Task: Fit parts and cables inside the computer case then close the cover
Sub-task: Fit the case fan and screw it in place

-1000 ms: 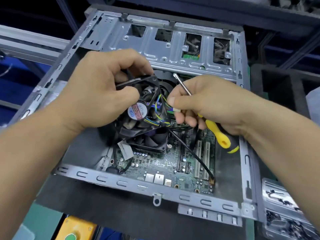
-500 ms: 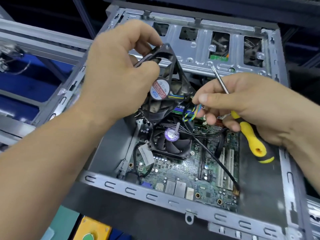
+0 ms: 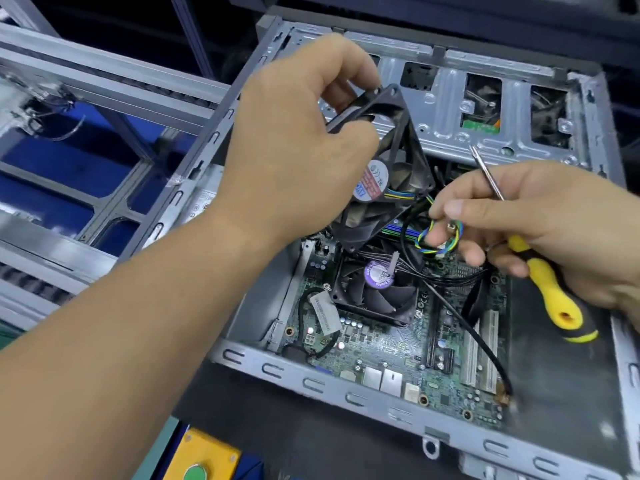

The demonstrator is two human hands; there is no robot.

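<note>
An open grey computer case (image 3: 346, 393) lies on its side with its green motherboard (image 3: 391, 351) exposed. My left hand (image 3: 298, 143) grips the frame of a black case fan (image 3: 384, 174), held tilted above the CPU cooler fan (image 3: 377, 289). My right hand (image 3: 526, 216) pinches the fan's coloured cable loop (image 3: 440, 237) between thumb and fingers. The same hand holds a yellow-and-black screwdriver (image 3: 554, 299), its shaft pointing up past the thumb.
A metal drive bay panel (image 3: 485, 98) with cut-outs spans the far side of the case. Black cables (image 3: 467, 341) cross the motherboard. Aluminium frame rails (image 3: 104, 74) run on the left. A yellow box with a green button (image 3: 197, 459) sits below the case.
My left hand lifted the case fan up off the CPU cooler and tilted it on edge. My right hand kept hold of the cable and screwdriver. The view shifted left.
</note>
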